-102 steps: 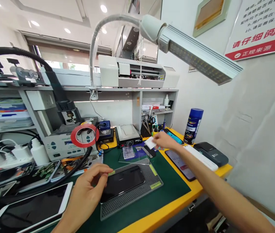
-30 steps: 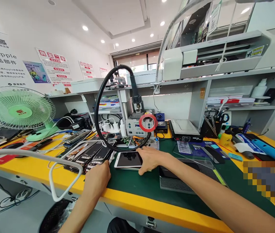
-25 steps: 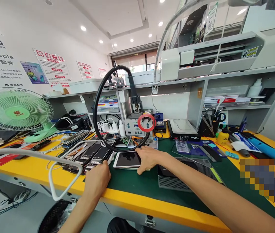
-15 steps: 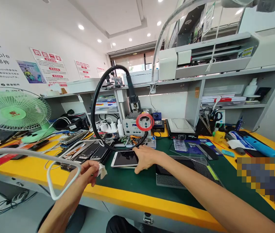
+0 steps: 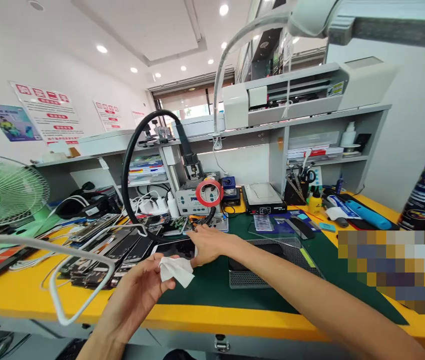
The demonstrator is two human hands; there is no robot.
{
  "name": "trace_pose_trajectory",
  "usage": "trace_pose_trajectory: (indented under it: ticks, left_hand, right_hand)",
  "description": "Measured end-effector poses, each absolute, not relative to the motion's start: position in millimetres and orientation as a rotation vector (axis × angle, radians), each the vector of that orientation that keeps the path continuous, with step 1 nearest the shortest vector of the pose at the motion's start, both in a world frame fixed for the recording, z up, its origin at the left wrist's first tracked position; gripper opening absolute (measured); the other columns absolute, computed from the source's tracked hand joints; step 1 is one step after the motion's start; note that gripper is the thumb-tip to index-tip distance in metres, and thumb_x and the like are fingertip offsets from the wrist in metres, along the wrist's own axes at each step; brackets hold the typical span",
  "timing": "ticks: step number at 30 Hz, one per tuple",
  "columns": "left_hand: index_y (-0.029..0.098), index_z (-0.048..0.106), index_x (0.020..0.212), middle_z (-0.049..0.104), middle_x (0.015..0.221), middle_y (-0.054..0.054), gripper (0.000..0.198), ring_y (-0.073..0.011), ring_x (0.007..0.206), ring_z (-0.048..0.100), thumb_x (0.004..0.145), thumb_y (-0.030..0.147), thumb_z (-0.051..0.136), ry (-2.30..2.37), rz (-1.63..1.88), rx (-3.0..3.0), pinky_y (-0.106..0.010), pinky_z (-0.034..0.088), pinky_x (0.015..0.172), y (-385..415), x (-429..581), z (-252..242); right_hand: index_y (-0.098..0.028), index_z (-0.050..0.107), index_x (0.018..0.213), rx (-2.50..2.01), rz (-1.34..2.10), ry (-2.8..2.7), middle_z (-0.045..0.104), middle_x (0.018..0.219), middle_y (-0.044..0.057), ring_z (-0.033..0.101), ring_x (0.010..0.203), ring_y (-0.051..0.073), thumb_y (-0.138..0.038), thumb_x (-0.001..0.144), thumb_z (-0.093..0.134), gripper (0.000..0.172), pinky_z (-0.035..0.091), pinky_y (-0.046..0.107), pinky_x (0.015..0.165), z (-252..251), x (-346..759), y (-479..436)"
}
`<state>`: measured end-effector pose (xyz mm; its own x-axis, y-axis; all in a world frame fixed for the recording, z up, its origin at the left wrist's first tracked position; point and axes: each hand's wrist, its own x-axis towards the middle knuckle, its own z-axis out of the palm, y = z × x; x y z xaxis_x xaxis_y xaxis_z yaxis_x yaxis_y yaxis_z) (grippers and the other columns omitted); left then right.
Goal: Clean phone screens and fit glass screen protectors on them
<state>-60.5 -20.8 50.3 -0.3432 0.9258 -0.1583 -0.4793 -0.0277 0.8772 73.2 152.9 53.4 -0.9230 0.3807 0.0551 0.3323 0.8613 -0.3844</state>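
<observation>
My left hand holds a crumpled white tissue between thumb and fingers, in front of a white-framed tablet. The tablet lies on the green mat with its dark screen facing up, and the tissue covers part of its near side. At the tablet's right end is my right hand, gripping it with the fingers at the far edge and the thumb toward the near side. Whether the tissue touches the screen I cannot tell.
Stacked phone parts lie left of the tablet. A perforated black tray sits under my right forearm. Behind stand a rework station with a looped black hose and red ring. A white lamp arm crosses the left front.
My left hand has moved right and up with the tissue, closer to the tablet. The right hand stays on the tablet's right end. The camera view has turned to the right.
</observation>
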Motion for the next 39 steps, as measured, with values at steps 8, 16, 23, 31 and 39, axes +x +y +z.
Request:
trace_pose_trajectory:
  ticks: [8,16,23,31,39]
  left_hand:
    - [0.012,0.069,0.079,0.071,0.093,-0.011,0.007,-0.0212,0.081,0.067,0.078,0.019,0.069,1.1,1.468,0.837,-0.035,0.062,0.069,36,-8,69]
    - [0.013,0.065,0.08,0.065,0.081,-0.006,0.006,-0.0167,0.069,0.064,0.079,0.018,0.068,1.054,1.198,0.949,-0.03,0.06,0.058,108,41,67]
    - [0.016,0.059,0.07,0.054,0.053,0.001,0.01,-0.0099,0.046,0.047,0.072,0.022,0.067,1.092,0.949,1.058,-0.016,0.033,0.035,128,30,42]
    - [0.018,0.064,0.097,0.045,0.057,0.007,0.038,-0.0055,0.046,0.028,0.076,0.046,0.078,1.126,0.7,1.185,-0.017,0.013,0.038,115,36,43]
    - [0.019,0.058,0.078,0.032,0.05,0.01,0.033,-0.0055,0.046,0.017,0.077,0.047,0.076,1.171,0.747,1.24,-0.022,0.009,0.043,114,31,35]
  right_hand:
    - [-0.018,0.074,0.102,-0.502,0.916,-2.616,0.074,0.102,0.006,0.066,0.089,0.022,-0.046,0.092,0.054,0.035,0.048,0.028,0.07,87,188,163]
    - [-0.016,0.065,0.074,-0.764,1.006,-2.433,0.063,0.069,0.001,0.05,0.06,0.013,-0.04,0.088,0.059,0.029,0.033,0.025,0.054,64,245,173]
    - [-0.015,0.066,0.07,-0.749,1.53,-2.266,0.068,0.07,0.003,0.062,0.064,0.013,-0.032,0.086,0.06,0.024,0.039,0.021,0.052,46,263,188]
    - [-0.015,0.062,0.069,-0.728,1.993,-2.042,0.062,0.055,0.001,0.048,0.044,0.009,-0.033,0.085,0.061,0.024,0.031,0.02,0.041,36,263,194]
    - [-0.014,0.06,0.063,-0.934,1.749,-2.17,0.058,0.055,0.001,0.049,0.046,0.008,-0.054,0.09,0.06,0.048,0.032,0.019,0.04,43,264,187]
